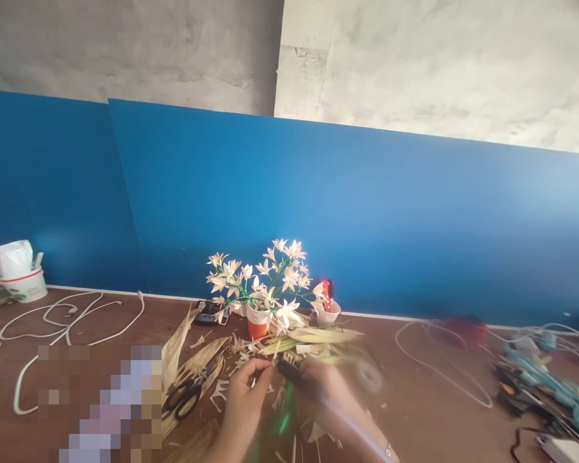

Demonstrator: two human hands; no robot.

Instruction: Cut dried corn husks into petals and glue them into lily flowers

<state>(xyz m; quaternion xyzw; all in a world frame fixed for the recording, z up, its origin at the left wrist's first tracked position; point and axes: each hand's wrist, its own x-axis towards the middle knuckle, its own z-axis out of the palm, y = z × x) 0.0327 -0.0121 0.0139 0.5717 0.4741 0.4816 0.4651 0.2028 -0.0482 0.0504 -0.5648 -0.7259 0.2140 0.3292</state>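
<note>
My left hand (pixel 244 399) is low in the middle, fingers pinched on a small pale strip of dried leaf (pixel 275 350). My right hand (pixel 325 386) is beside it, closed round a dark pen-like tool (pixel 292 373) whose tip meets the strip. Just beyond the hands stands an orange-and-white cup (pixel 257 323) holding a bunch of pale handmade flowers (pixel 263 276) on green stems. Dried husk leaves (pixel 318 334) lie around the cup. Black-handled scissors (pixel 188 392) lie left of my left hand.
The brown table (pixel 415 399) runs to a blue wall panel (pixel 367 212). White cables (pixel 67 321) loop at the left near a tissue tub (pixel 19 276). A small white cup with a red object (pixel 328 305) stands right of the flowers. More cables and teal items (pixel 545 379) lie at the right.
</note>
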